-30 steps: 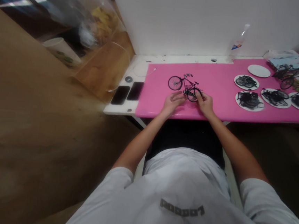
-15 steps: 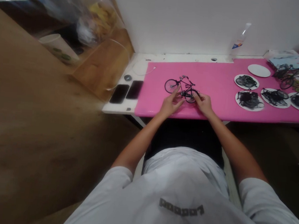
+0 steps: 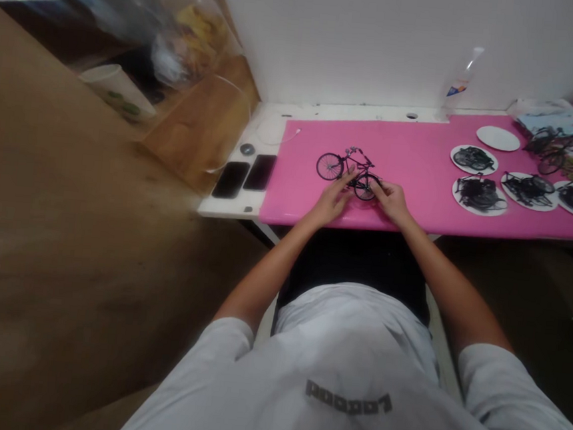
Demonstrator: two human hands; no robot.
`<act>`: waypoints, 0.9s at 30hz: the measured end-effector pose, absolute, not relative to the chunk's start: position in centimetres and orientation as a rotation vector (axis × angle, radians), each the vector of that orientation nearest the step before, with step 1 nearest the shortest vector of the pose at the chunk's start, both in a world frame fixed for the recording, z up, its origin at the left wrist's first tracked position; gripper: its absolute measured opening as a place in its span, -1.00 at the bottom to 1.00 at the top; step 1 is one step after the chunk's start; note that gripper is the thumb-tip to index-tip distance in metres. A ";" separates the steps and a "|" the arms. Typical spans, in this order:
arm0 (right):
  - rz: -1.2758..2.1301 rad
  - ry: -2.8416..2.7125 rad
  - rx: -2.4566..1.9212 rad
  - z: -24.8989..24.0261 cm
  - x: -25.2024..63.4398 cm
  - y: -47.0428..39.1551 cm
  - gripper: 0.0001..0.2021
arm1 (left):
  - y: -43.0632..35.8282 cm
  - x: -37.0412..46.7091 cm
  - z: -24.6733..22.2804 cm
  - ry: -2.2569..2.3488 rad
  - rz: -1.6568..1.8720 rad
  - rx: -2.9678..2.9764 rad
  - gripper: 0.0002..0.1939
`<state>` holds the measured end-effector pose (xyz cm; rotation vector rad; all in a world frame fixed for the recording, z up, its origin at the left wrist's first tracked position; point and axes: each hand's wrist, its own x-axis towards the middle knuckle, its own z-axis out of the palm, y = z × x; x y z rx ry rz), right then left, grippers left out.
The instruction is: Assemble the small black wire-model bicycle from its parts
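Observation:
A small black model bicycle (image 3: pixel 348 169) stands on the pink mat (image 3: pixel 298 199), its front wheel to the left and its handlebar upright. My right hand (image 3: pixel 391 201) pinches the rear wheel between thumb and fingers. With its fingers reaching the middle of the frame near the pedals, my left hand (image 3: pixel 334 199) is closed at the lower frame. What exactly lies between the left fingertips is too small to make out, but they touch the bicycle.
On the right, white plates hold black bicycle parts (image 3: pixel 478 191); one bare plate (image 3: pixel 498 138) sits behind them. Another model bicycle (image 3: pixel 548 147) stands at the far right. Two dark phones (image 3: pixel 230 179) lie on the left table end. A clear bottle (image 3: pixel 462 83) is by the wall.
My left fingers have moved right and closed in on the middle of the bicycle. The right hand stays at the rear wheel. The view has shifted slightly.

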<state>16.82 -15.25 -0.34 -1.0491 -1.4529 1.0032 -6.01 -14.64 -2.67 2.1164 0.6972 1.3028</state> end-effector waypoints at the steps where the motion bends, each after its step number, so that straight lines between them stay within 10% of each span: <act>1: 1.000 -1.444 -1.046 -0.3 16.8 -15.2 -0.27 | -14.7 -5.9 -2.7 0.695 1.310 2.089 -0.36; 27: 1.055 -1.399 -1.055 0.0 16.5 -15.5 -0.26 | -14.7 -5.4 -3.0 0.785 1.359 2.006 -0.32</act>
